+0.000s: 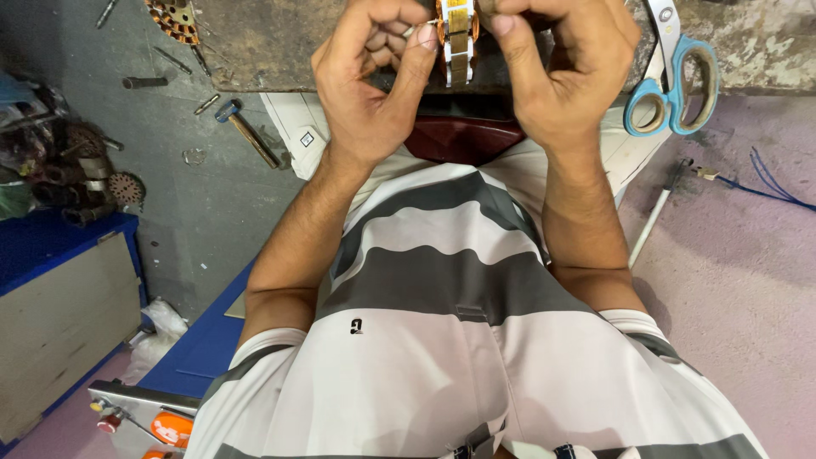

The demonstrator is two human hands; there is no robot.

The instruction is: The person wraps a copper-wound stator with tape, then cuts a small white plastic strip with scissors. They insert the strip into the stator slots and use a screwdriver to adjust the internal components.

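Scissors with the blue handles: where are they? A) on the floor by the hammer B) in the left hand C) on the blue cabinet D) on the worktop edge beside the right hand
D: the blue-handled scissors lie on the worktop edge just beside the right hand, held by neither hand.

Stator (457, 38) between left hand (374, 81) and right hand (565, 72), over bench (272, 42); scissors (671, 76) right; hammer (246, 132) left on floor.
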